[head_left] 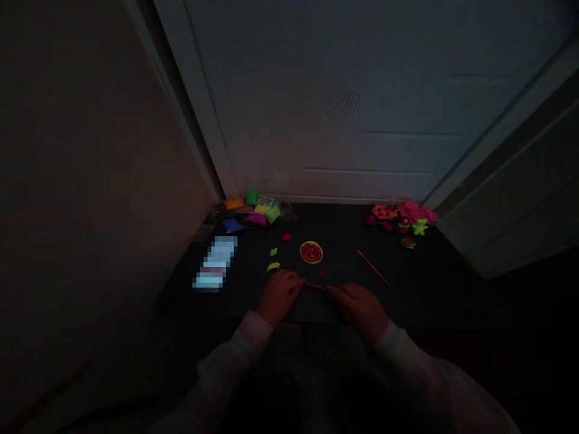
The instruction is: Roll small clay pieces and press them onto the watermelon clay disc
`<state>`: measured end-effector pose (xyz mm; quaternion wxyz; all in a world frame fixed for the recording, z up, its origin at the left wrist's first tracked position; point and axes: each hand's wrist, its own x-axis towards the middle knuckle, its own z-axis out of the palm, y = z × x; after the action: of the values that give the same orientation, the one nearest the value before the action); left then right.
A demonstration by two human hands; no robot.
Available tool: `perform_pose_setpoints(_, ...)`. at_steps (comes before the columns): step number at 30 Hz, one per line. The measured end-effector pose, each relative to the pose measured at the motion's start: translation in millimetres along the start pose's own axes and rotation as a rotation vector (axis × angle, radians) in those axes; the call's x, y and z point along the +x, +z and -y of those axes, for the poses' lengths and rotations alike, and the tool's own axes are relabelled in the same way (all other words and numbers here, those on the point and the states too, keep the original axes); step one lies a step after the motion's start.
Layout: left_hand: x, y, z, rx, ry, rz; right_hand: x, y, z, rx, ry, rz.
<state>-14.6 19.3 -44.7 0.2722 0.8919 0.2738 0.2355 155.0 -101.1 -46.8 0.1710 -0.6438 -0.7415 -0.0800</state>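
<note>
The scene is very dark. My left hand (279,293) and my right hand (359,308) rest close together on a dark table (429,283), fingers curled, pinching a thin red strip of clay (315,285) stretched between them. Just beyond lies a round yellow clay piece with a red centre (311,252). Small bits of yellow-green clay (273,266) and red clay (286,237) lie near my left hand. A thin pink stick (373,268) lies to the right of my right hand.
Several coloured clay packets (253,211) are heaped at the back left of the table. A cluster of finished pink, red and green clay shapes (404,218) sits at the back right. A pale blurred rectangle (216,262) lies at the left. A white door (344,102) stands behind.
</note>
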Motion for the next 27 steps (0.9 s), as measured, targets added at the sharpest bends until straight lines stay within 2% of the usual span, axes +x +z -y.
perform_pose_setpoints(5, 3, 0.9, -4, -0.053, -0.032, -0.004, -1, -1, 1, 0.076, -0.022, -0.104)
perform_pose_setpoints(12, 5, -17.6, -8, -0.192, -0.172, 0.063, -2, -4, 3, 0.177, -0.043, -0.201)
perform_pose_setpoints(18, 8, -26.7, -9, -0.223, -0.251, 0.07, 0, -6, 11, 0.186, -0.025, -0.104)
perform_pose_setpoints(27, 4, -9.4, -10, -0.131, -0.169, 0.027, 5, -9, 13, 0.091, 0.025, 0.035)
